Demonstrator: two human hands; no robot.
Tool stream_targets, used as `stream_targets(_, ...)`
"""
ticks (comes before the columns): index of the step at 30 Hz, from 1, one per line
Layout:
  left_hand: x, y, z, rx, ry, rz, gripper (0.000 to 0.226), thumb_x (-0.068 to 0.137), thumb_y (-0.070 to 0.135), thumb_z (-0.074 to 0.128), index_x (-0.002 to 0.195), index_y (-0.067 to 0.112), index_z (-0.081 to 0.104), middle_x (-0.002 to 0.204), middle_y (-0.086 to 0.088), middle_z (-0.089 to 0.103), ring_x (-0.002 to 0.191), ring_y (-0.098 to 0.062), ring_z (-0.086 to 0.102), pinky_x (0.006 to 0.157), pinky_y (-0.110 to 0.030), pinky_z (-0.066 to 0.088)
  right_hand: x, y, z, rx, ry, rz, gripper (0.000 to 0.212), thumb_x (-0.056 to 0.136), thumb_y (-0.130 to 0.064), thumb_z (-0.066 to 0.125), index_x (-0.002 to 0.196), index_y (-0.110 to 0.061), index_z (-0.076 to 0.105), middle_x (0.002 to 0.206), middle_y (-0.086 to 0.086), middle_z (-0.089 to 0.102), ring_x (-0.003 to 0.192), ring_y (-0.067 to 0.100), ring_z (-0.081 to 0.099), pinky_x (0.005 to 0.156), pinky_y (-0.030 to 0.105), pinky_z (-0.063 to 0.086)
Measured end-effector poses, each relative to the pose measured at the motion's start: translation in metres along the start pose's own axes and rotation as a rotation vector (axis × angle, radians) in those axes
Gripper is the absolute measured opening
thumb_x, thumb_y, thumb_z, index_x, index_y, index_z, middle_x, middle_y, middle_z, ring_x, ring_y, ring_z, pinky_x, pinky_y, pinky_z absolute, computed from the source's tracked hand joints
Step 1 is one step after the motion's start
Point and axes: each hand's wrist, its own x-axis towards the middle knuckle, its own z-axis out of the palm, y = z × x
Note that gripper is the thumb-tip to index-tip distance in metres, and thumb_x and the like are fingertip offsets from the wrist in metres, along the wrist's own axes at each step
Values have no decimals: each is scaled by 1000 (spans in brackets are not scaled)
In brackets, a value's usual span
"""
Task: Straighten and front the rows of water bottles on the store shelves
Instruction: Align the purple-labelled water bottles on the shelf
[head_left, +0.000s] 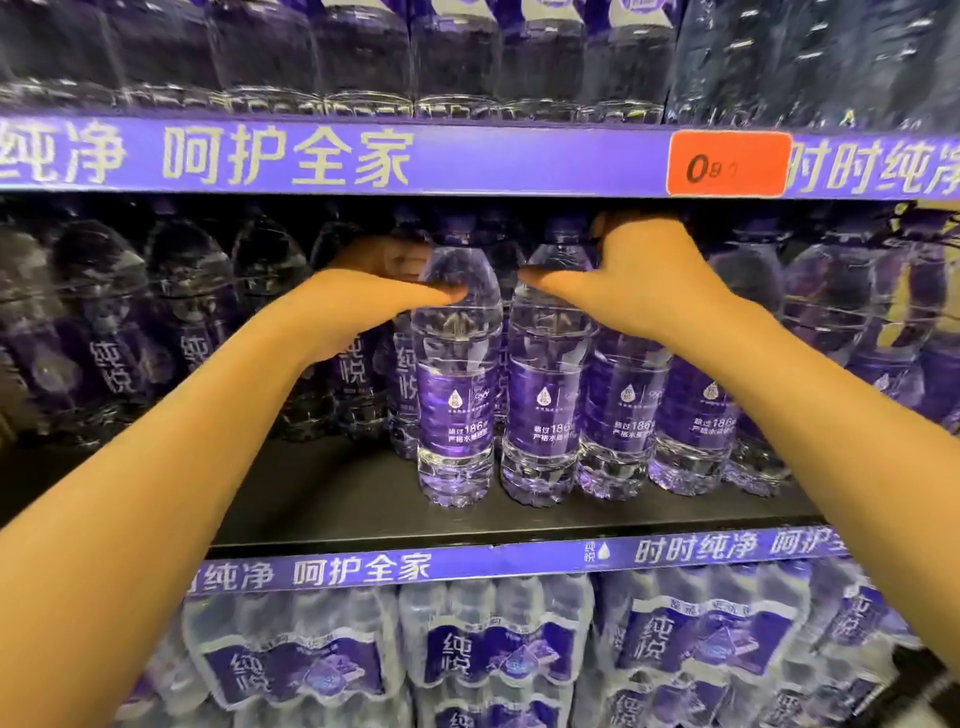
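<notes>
On middle shelf (363, 499): left hand (363, 296) fingers clamped on one bottle (456, 374), right hand (634, 280) on its neighbour (545, 384).

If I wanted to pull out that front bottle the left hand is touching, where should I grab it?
Probably the shoulder, as the left hand does on the front water bottle: thumb in front, fingers behind. Come from the open left side, since another bottle stands close on its right. The shoulder narrows there, so fingers wrap it more easily than the wide body.
</notes>
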Motion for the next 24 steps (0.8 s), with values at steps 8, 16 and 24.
stream_targets(8, 6, -7, -2, 178, 99, 97, 64, 45, 70, 84, 99, 39, 69, 94, 17, 72, 91, -5, 69, 84, -34, 59, 18, -11, -12, -137, -274, 48, 85, 73, -79, 57, 119, -8, 55, 95, 9, 64, 76, 26, 56, 65, 36, 47)
stream_targets(16, 0, -7, 10, 656, 109, -12, 75, 46, 100, 43, 77, 32, 39, 37, 8, 21, 35, -9, 25, 40, -31, 28, 22, -10, -26, 82, -429, 157, 85, 62, -76, 71, 126, -22, 60, 121, 4, 66, 107, 28, 62, 97, 44, 49)
stream_targets(24, 8, -13, -14, 152, -116, 35, 91, 38, 79, 76, 123, 57, 52, 133, 28, 50, 127, -6, 48, 105, -35, 40, 0, -27, 8, -25, -135, 66, 78, 65, -84, 57, 93, -14, 43, 68, -2, 42, 62, 17, 42, 48, 27, 29)
